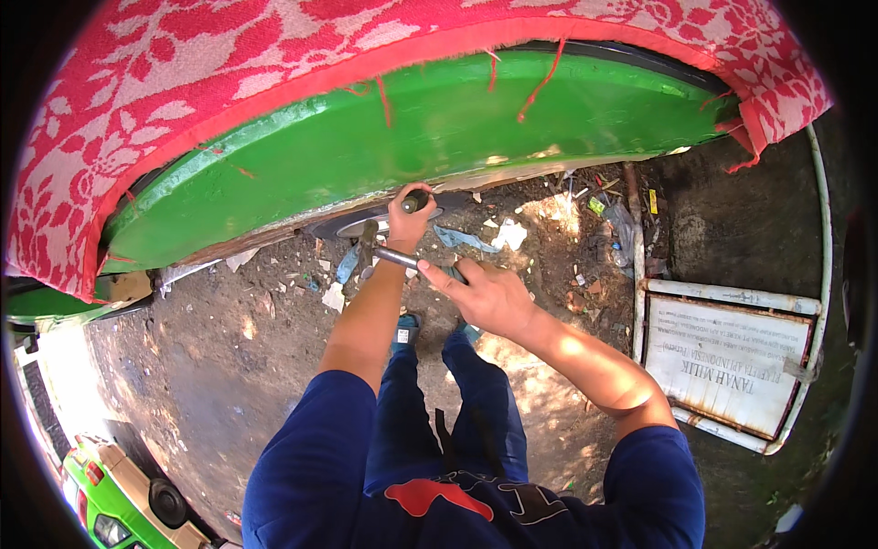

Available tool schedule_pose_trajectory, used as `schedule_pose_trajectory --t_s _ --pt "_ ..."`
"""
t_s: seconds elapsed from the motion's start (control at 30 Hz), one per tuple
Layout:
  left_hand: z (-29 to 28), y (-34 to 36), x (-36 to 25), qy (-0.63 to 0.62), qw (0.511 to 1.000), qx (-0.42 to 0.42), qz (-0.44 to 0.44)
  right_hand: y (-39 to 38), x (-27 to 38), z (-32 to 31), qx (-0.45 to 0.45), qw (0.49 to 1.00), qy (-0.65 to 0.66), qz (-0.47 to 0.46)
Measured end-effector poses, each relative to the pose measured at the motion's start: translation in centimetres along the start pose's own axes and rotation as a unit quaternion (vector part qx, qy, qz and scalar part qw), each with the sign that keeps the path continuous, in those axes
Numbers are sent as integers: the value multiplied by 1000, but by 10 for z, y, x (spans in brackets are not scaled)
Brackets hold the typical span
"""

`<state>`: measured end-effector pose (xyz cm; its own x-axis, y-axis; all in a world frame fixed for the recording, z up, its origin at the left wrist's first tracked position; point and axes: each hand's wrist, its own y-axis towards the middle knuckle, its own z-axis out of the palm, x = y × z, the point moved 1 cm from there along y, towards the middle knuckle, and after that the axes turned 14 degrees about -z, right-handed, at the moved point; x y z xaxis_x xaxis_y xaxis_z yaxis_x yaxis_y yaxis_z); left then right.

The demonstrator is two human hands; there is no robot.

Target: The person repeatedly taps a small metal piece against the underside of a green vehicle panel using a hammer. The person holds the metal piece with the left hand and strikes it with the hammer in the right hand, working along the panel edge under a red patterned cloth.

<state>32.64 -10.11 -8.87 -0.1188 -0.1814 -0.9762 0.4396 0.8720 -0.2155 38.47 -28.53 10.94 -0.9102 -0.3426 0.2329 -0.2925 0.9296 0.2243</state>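
My left hand [402, 224] is closed round a dark, round-ended metal piece [416, 200], next to the lower edge of a green vehicle panel [384, 137]. Whether that piece touches the panel I cannot tell. In my right hand [489, 295] is a hammer [399, 258], gripped by its handle with the index finger laid along it. The handle crosses over my left wrist, and the hammer's head lies just left of it. A red and pink patterned cloth [274, 46] with loose red threads drapes over the top of the panel.
A wheel [352, 222] shows under the panel. Scraps, a white paper piece [510, 235] and blue rags [465, 240] litter the dirt ground. A rusty white signboard in a pipe frame [727, 352] lies at right. Another green vehicle [114, 499] stands at lower left.
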Motion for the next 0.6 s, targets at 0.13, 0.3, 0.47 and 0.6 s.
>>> schedule_pose_trajectory --t_s 0.13,0.3,0.47,0.6 --pt "6 -2 3 80 994 -49 55 8 -16 -2 46 995 -5 92" --pt "7 -4 -3 13 999 -3 -33 4 -15 -10 -52 998 18 3" --pt "4 0 -5 11 998 -8 -69 3 -22 -10 -24 999 43 21" --pt "13 -12 0 7 998 -33 -48 -2 -33 -4 5 998 35 59"
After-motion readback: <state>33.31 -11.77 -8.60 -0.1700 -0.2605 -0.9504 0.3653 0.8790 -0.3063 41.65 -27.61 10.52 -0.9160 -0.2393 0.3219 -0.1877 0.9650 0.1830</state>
